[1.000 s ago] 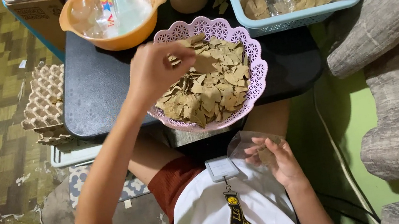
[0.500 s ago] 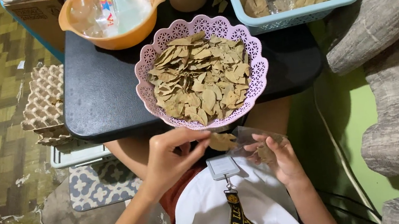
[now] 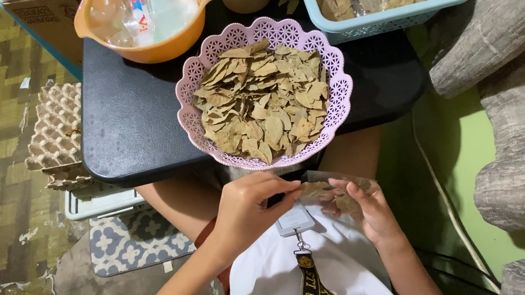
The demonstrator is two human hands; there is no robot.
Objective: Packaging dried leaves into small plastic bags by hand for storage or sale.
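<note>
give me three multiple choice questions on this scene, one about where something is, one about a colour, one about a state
1. Where is the pink lace-edged bowl of dried leaves?
A. on the floor
B. on the dark table, near its front edge
C. inside the blue basket

2. What colour is the bowl holding clear plastic bags?
A. orange
B. green
C. white

3. What is the left hand doing?
A. resting flat on the table
B. reaching into the blue basket
C. pinching a leaf at the mouth of the small clear bag held by the right hand

Answers:
1. B, the bowl sits on the tabletop just above the person's lap.
2. A, its rim and handles are orange.
3. C, both hands meet below the table edge, fingertips at the bag's opening.
</note>
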